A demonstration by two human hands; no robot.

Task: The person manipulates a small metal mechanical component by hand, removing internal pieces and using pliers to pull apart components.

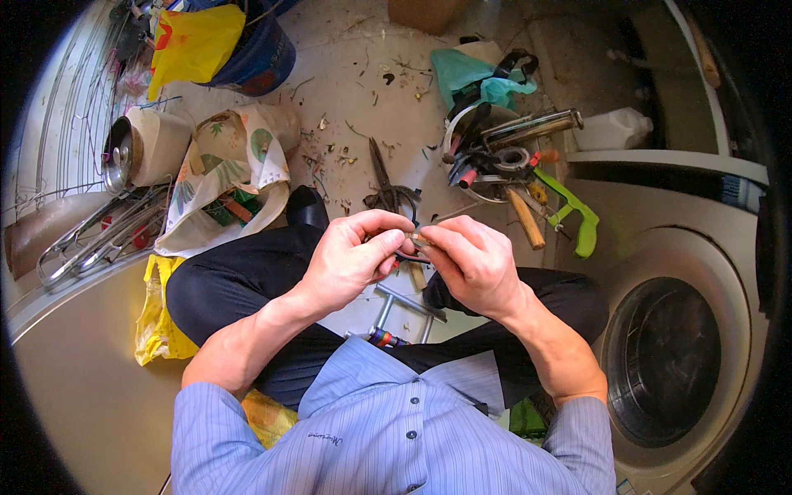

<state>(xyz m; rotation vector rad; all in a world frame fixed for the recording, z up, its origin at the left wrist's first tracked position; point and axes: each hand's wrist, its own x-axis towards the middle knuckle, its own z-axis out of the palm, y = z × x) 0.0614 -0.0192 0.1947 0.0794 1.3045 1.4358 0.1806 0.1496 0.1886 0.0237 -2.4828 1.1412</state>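
Left hand, one, thumb and fingers pinched narrow on a small piece, too small to identify; right hand, one, pinched on the same piece from the right. Piece held above the floor, in front of the seated person's body. Shears, dark, one pair, on the floor just beyond the hands, blades pointing far. Scraps, assorted, scattered left of the shears. T-shaped metal tool, on the near side of the hands, between the legs. To the left: leaf-print fabric bag, standing open; farther off, blue bucket with yellow plastic bag over its rim. To the right: wooden handle, green-handled tool, and front-loading washing machine.
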